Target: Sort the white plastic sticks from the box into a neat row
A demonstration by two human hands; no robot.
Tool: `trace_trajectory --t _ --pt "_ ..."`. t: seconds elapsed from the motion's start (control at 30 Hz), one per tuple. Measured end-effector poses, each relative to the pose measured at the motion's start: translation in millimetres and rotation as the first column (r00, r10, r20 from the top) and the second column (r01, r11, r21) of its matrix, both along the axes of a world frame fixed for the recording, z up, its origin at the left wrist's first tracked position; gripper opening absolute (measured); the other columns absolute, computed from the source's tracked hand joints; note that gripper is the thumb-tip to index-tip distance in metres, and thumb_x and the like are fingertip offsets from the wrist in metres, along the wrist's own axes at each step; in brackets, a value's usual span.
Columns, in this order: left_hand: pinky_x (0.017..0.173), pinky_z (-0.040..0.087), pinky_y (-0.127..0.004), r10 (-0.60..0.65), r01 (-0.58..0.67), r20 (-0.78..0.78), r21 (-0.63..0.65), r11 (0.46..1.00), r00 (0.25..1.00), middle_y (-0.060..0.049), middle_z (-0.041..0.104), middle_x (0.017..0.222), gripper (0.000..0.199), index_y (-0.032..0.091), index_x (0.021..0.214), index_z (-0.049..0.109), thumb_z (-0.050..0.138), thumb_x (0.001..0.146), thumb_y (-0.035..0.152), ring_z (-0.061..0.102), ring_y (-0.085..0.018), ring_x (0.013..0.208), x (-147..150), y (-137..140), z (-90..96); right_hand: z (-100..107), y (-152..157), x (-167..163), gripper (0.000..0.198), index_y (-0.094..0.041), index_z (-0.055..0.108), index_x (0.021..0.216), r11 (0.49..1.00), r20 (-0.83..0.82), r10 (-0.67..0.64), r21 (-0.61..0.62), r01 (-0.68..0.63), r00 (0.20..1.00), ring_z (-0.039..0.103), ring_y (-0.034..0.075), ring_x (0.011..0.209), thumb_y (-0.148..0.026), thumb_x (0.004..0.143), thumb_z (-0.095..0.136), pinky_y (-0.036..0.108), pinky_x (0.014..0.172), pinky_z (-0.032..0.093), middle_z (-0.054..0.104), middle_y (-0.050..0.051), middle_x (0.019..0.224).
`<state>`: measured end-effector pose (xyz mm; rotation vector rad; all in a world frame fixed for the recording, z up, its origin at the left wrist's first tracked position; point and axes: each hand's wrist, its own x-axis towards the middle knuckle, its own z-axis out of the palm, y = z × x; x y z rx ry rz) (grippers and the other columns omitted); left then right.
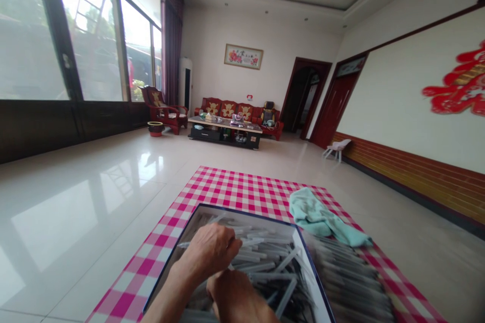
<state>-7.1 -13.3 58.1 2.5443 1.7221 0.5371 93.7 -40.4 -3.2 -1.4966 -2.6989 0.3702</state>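
My left hand (pixel 215 245) is curled closed over a shallow box (pixel 299 234) with a dark blue rim. Just below it, my right hand (pixel 237 290) is also closed, its fingers partly hidden and smeared by motion. The hands nearly touch, and whatever they hold does not show. Many slim translucent plastic tubes (pixel 257 266), like pen barrels or caps, lie jumbled in the box, with dark slender pieces among them. Right of the box, a blurred row of similar slim pen-like sticks (pixel 348 275) lies side by side.
A pink-and-white checked cloth (pixel 166 232) lies under the box. A crumpled mint-green towel (pixel 322 219) sits at its right, above the row of sticks. Beyond the glossy floor stand a low coffee table (pixel 227 128), a red wooden sofa (pixel 204 106) and a small white stool (pixel 337 149).
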Motion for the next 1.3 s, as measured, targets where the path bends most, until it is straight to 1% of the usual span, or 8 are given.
trace_trajectory --t 0.2,0.47,0.67,0.77,0.8,0.9,1.03,1.3 --pt "0.051 0.023 -0.029 -0.018 0.018 0.007 -0.004 1.000 1.000 -0.003 0.062 0.054 0.038 0.020 0.061 0.064 0.043 0.089 0.036 0.060 -0.017 0.055 -0.3 -0.1 -0.5 -25.4 -4.7 3.5 0.030 -0.014 0.072 0.084 0.976 -0.069 -0.187 0.096 0.193 0.980 0.070 0.031 0.079 -0.005 0.079 0.044 0.036 0.065 0.053 0.073 0.019 0.083" --pt "0.058 0.033 -0.026 -0.077 0.082 0.104 -0.048 0.995 0.992 -0.001 0.067 0.066 0.027 0.021 0.070 0.064 0.047 0.089 0.032 0.062 -0.015 0.066 -2.8 6.1 -4.8 -29.2 10.7 -18.9 0.034 -0.012 0.074 0.087 0.905 0.002 -0.419 -0.083 0.418 0.908 0.071 0.036 0.082 0.000 0.075 0.044 0.037 0.058 0.052 0.074 0.021 0.084" --pt "0.066 0.040 -0.025 -0.130 0.132 0.120 -0.008 0.991 0.984 -0.002 0.067 0.077 0.024 0.020 0.076 0.062 0.043 0.090 0.023 0.063 -0.016 0.075 -3.8 5.9 -6.8 9.2 0.4 15.7 0.026 -0.020 0.070 0.094 0.897 -0.142 -0.443 -0.088 0.434 0.885 0.070 0.030 0.082 -0.014 0.077 0.052 0.031 0.059 0.050 0.072 0.014 0.091" --pt "0.070 0.042 -0.026 -0.143 0.137 0.161 0.049 0.989 0.977 -0.003 0.067 0.080 0.025 0.021 0.087 0.064 0.039 0.091 0.019 0.063 -0.017 0.078 -3.2 5.1 -8.4 43.6 8.5 54.7 0.019 -0.021 0.068 0.083 0.966 -0.382 -0.235 0.006 0.257 0.894 0.068 0.022 0.080 -0.015 0.078 0.051 0.027 0.067 0.048 0.071 0.006 0.084" --pt "0.071 0.043 -0.026 -0.150 0.140 0.175 0.070 0.988 0.973 -0.003 0.067 0.080 0.025 0.021 0.091 0.064 0.038 0.092 0.018 0.063 -0.017 0.078 -3.0 5.1 -9.5 53.2 13.3 65.7 0.019 -0.021 0.066 0.075 0.977 -0.452 -0.185 0.014 0.214 0.873 0.066 0.019 0.072 -0.012 0.076 0.050 0.025 0.066 0.047 0.069 0.004 0.074" --pt "0.069 0.044 -0.026 -0.179 0.159 0.198 0.113 0.981 0.964 -0.002 0.066 0.079 0.026 0.022 0.098 0.063 0.038 0.092 0.018 0.063 -0.016 0.076 -2.5 5.7 -13.8 68.0 25.7 84.7 0.017 -0.019 0.065 0.080 0.960 -0.681 -0.187 0.027 0.279 0.708 0.064 0.017 0.072 -0.015 0.079 0.049 0.024 0.067 0.047 0.068 0.003 0.077" --pt "0.073 0.047 -0.028 -0.228 0.184 0.241 0.191 0.964 0.943 -0.004 0.068 0.090 0.026 0.023 0.105 0.060 0.037 0.093 0.019 0.064 -0.018 0.082 -1.4 5.9 -17.7 59.0 28.7 82.5 0.017 -0.019 0.066 0.090 0.959 -0.835 -0.207 -0.070 0.275 0.510 0.063 0.017 0.073 -0.023 0.083 0.051 0.024 0.068 0.049 0.068 0.003 0.082" --pt "0.075 0.048 -0.029 -0.273 0.230 0.278 0.176 0.957 0.921 -0.004 0.067 0.094 0.028 0.025 0.112 0.056 0.035 0.094 0.021 0.064 -0.017 0.085 5.3 -1.9 -6.5 47.9 28.2 72.2 0.019 -0.018 0.064 0.095 0.967 -0.916 -0.207 -0.138 0.214 0.344 0.065 0.019 0.077 -0.032 0.084 0.056 0.026 0.069 0.051 0.068 0.005 0.084"
